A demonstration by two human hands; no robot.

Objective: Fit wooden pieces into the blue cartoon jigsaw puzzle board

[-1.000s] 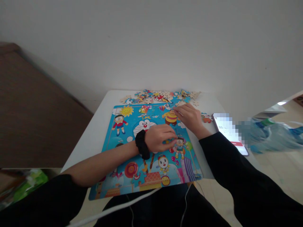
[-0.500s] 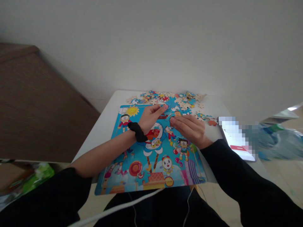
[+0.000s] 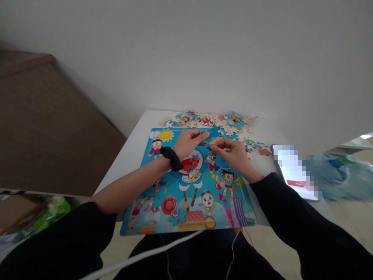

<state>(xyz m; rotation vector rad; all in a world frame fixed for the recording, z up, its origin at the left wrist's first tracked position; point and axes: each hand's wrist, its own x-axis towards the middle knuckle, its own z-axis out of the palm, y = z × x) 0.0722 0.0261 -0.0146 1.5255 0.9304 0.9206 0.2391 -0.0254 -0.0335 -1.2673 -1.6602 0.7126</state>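
Observation:
A blue cartoon jigsaw puzzle lies mostly assembled on a small white table. Over its upper middle, my left hand pinches blue puzzle pieces between thumb and fingers. A black band circles that wrist. My right hand is just to the right, thumb and index finger closed on a small puzzle piece, mostly covered by the fingertips. The fingertips of both hands are close together but apart. What lies beneath my hands is partly hidden.
Loose puzzle pieces are heaped along the table's back edge by the wall. A phone lies at the right edge, near a clear plastic bottle. A brown wooden cabinet stands left. A white cable crosses in front.
My right hand's fingers have shifted and lifted slightly, so the pinch of thumb and index finger shows more plainly. My left hand stays nearly in place. The whole view has shifted slightly.

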